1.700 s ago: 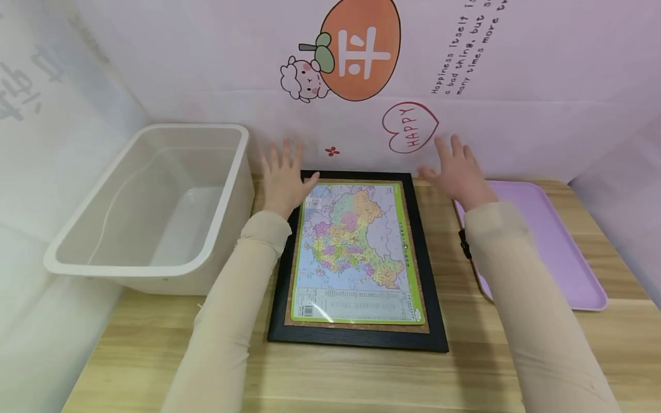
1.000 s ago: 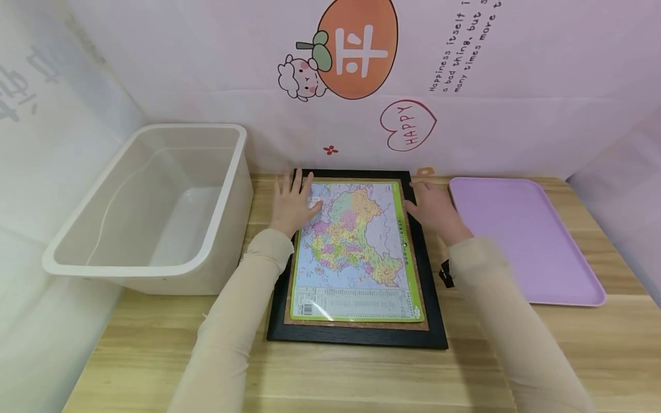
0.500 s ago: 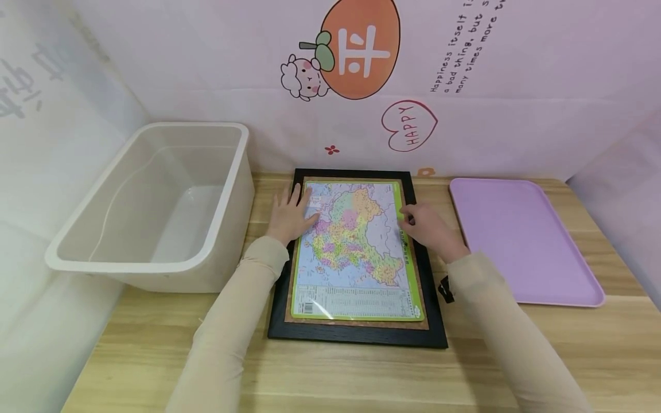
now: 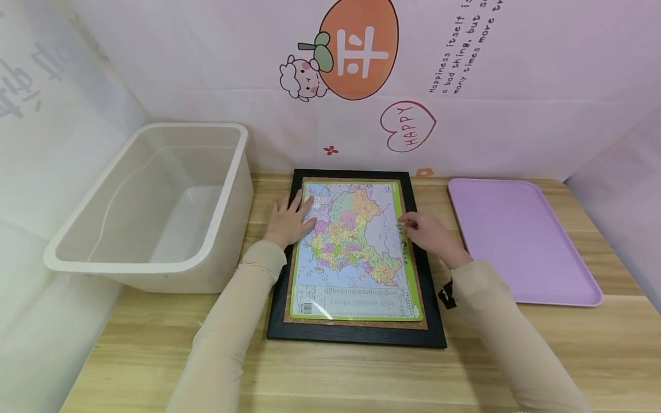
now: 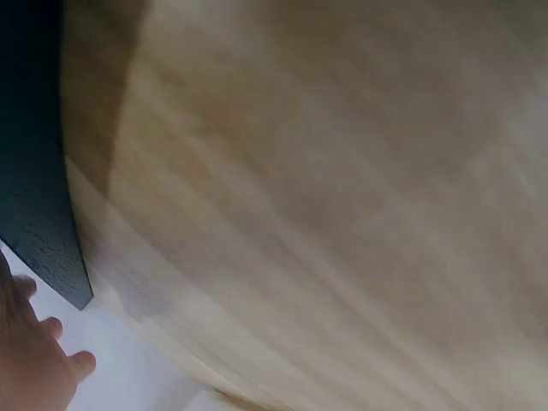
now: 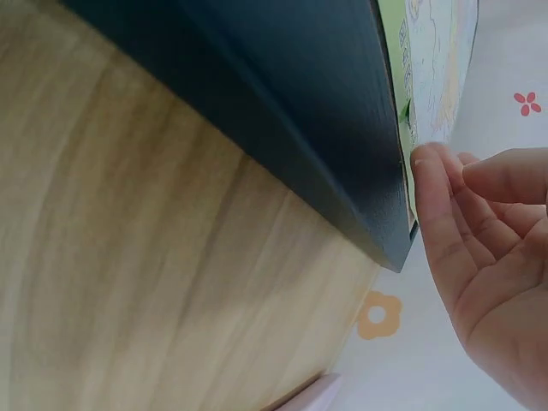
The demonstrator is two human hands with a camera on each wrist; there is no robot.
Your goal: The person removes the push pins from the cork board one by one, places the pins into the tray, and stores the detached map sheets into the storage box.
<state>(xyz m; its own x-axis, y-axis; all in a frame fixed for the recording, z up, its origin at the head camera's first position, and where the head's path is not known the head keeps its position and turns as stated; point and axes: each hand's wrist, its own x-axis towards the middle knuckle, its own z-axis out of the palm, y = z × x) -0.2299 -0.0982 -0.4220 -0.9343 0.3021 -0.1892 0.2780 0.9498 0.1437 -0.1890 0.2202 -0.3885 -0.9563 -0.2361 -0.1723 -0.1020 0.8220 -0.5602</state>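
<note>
A laminated map with a green border lies on a cork board inside a black frame, flat on the table. My left hand rests on the left side of the map and frame, fingers spread and pointing away. On the right side, my right hand touches the map's green border with its fingertips. The right wrist view shows the right hand's fingers nearly straight and its thumb apart, with nothing held. Only part of the left hand shows in the left wrist view, beside the frame's corner.
A deep off-white plastic tub stands left of the frame. To the right lies a flat purple tray. The wooden table ends at a printed cloth backdrop. A small black piece sits by the right cuff.
Both hands have come down from above the frame's far corners onto its sides, then slid toward the near edge. The map and frame have not visibly moved.
</note>
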